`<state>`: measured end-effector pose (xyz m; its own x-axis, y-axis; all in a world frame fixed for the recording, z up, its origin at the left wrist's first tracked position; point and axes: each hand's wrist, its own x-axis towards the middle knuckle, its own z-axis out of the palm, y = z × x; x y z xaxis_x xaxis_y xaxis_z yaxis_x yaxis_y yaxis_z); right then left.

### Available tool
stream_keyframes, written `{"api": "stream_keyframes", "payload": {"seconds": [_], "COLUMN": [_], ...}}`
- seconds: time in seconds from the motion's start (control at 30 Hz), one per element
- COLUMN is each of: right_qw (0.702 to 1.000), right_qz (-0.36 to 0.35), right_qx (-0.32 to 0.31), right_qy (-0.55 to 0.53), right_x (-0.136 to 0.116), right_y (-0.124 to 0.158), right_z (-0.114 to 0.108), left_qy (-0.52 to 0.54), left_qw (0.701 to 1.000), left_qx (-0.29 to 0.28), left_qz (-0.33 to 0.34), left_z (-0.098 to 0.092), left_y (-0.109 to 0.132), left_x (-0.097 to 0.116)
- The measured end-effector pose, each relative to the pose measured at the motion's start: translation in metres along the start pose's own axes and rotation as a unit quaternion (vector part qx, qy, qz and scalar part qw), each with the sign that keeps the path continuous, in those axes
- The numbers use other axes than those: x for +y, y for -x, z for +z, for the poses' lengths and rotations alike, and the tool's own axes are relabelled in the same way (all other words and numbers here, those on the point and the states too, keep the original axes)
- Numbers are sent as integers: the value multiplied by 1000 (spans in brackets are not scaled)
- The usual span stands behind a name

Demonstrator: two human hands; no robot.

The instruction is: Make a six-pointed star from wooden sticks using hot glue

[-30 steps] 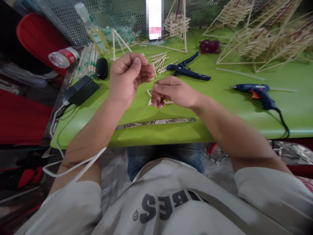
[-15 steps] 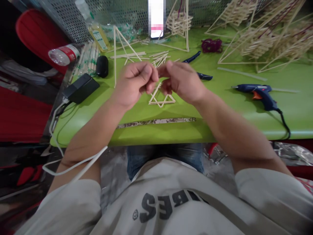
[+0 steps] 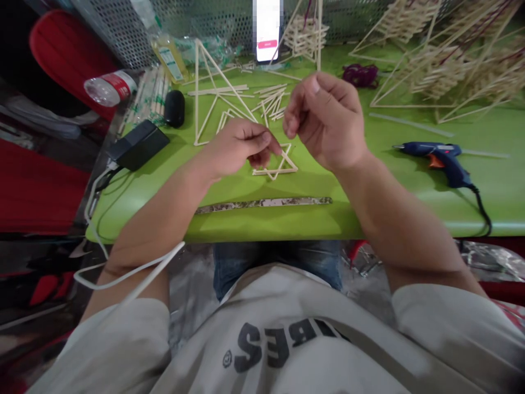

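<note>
A six-pointed star of thin wooden sticks [image 3: 275, 172] lies flat on the green table, partly covered by my left hand [image 3: 250, 145]. That hand is low over its left side, fingers curled and thumb against the index finger. Whether it touches the star I cannot tell. Up and to the right, my right hand [image 3: 330, 120] is raised off the table with thumb and fingertips pressed together. Anything held in either pinch is too small or hidden to make out. Behind the hands lie loose sticks [image 3: 273, 98] and a larger triangular stick frame [image 3: 197, 93].
A blue glue gun [image 3: 445, 158] lies at right beside a clear glue stick [image 3: 412, 125]. Finished stick structures [image 3: 435, 71], purple string [image 3: 361, 75] and a lit phone [image 3: 267, 33] stand behind. A black adapter [image 3: 138, 145] sits left; a patterned strip [image 3: 266, 203] lies in front.
My hands were together above the star and have parted. The right hand rose up and to the right, covering the dark-blue-handled tool; the left came slightly lower, over the star's left side.
</note>
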<state>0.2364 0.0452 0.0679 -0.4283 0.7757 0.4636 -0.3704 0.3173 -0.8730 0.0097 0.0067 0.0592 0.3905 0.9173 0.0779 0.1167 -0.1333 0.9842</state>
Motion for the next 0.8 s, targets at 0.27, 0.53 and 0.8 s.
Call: {"api": "stream_keyframes", "payload": {"seconds": [0.27, 0.53, 0.8], "right_qw": [974, 985, 995], "right_qz": [131, 78, 91], "right_qx": [-171, -147, -30], "right_qy": [68, 42, 29], "right_x": [17, 2, 6], "right_y": [7, 9, 0], "right_z": [5, 10, 3], "left_qy": [111, 27, 16], "left_qw": [982, 987, 995], "left_qx": [53, 112, 16], "left_qz": [146, 108, 96], "left_z": [-6, -7, 1], "left_y": [2, -13, 1], "left_x": [16, -19, 1]}}
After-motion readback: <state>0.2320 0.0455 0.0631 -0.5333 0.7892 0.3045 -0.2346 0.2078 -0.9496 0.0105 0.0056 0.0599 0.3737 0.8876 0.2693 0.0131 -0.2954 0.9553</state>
